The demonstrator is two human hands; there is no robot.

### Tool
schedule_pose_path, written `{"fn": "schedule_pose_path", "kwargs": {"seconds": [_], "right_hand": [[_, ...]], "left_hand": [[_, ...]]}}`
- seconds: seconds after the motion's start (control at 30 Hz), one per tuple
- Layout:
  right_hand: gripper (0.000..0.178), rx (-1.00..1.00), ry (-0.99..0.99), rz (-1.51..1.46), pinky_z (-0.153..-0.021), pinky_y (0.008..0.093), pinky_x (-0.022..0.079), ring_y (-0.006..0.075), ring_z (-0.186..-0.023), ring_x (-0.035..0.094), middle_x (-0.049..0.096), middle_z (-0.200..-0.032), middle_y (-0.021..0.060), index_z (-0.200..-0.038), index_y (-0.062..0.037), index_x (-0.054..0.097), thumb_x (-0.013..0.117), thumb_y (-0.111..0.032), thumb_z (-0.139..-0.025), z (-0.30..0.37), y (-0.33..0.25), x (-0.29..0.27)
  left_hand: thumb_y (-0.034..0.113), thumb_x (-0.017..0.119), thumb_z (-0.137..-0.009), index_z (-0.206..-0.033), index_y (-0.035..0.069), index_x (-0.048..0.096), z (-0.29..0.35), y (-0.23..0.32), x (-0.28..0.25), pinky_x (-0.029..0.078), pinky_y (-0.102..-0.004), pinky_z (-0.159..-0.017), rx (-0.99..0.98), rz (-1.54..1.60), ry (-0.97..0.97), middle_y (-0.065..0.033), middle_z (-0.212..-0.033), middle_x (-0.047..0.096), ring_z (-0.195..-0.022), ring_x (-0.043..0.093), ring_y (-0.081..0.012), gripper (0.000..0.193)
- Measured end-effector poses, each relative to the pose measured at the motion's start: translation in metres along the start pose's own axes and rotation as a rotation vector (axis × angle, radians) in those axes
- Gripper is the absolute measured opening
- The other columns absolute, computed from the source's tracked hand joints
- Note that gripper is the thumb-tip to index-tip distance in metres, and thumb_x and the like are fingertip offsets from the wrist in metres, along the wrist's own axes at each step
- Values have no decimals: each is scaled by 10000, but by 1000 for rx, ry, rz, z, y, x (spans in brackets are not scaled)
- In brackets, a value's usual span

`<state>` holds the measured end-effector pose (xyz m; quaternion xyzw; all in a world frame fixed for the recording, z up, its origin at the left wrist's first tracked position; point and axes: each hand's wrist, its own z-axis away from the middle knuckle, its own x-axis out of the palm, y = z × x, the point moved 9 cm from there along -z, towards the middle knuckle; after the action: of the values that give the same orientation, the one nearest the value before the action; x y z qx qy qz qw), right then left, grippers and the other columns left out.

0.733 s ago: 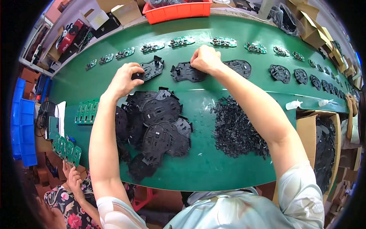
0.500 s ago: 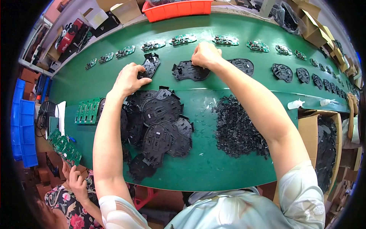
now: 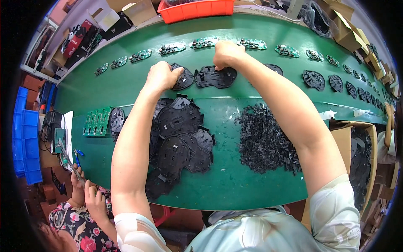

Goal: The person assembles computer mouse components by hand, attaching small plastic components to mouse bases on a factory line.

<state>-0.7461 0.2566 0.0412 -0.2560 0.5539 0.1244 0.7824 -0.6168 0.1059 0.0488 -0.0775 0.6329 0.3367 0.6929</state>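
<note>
My left hand grips a black plastic shell by its left side, the thumb lying over it. Just to the right, a second black shell lies flat on the green table. Over that shell's upper edge my right hand is closed, fingertips pointing down; whatever they may hold is hidden. A third shell shows partly behind my right forearm. Nearer to me, a pile of black shells sits beside my left forearm, and a heap of small black parts lies left of my right forearm.
Green circuit boards stretch in a row along the far side, with more shells to the right. An orange bin stands at the back. A cardboard box is at right. At lower left a co-worker's hands hold a board.
My left hand has moved right, bringing its shell close to the second one. My right hand has shifted slightly, staying over the second shell. The co-worker's board has turned edge-on.
</note>
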Motion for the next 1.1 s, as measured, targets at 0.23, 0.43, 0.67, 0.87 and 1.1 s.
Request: {"fn": "schedule_pose_path", "kwargs": {"seconds": [0.23,0.43,0.67,0.87,1.1], "right_hand": [[336,-80,71,-98,-893,460,473,335,-1035,640,669,-1086,191,-1033,-45,689,571,-34,-719,9,3,-12],[197,-279,281,-366,-748,346,529,242,-770,678,710,-817,144,-867,-30,734,676,-161,-732,56,25,-53],[179,-240,323,-391,-721,382,517,288,-762,672,693,-775,161,-845,-2,714,673,-162,-779,130,66,-67],[176,-147,454,-282,-741,388,510,319,-772,666,684,-779,176,-850,-5,706,672,-164,-783,175,129,-79],[154,-54,359,-274,-765,384,518,320,-775,672,686,-791,181,-886,-9,708,677,-112,-775,198,169,-59]], "left_hand": [[186,685,-791,-1056,94,706,2,-20,-29,491,-355,-890,99,21,276,-117,-1029,697,-973,656,-264,281],[86,717,-763,-1155,101,653,10,-6,-6,409,-372,-1037,425,-5,113,-144,-1332,531,-1219,508,-327,397],[87,746,-742,-1148,98,655,7,-6,-9,467,-388,-957,354,-150,180,-160,-1189,585,-1105,576,-334,417],[128,696,-789,-1145,86,654,16,-3,-13,466,-402,-932,318,-255,173,-159,-1124,616,-1080,583,-342,361],[175,676,-829,-1198,78,621,46,5,-32,464,-417,-932,241,-269,274,-172,-1134,642,-1094,591,-341,386]]}}
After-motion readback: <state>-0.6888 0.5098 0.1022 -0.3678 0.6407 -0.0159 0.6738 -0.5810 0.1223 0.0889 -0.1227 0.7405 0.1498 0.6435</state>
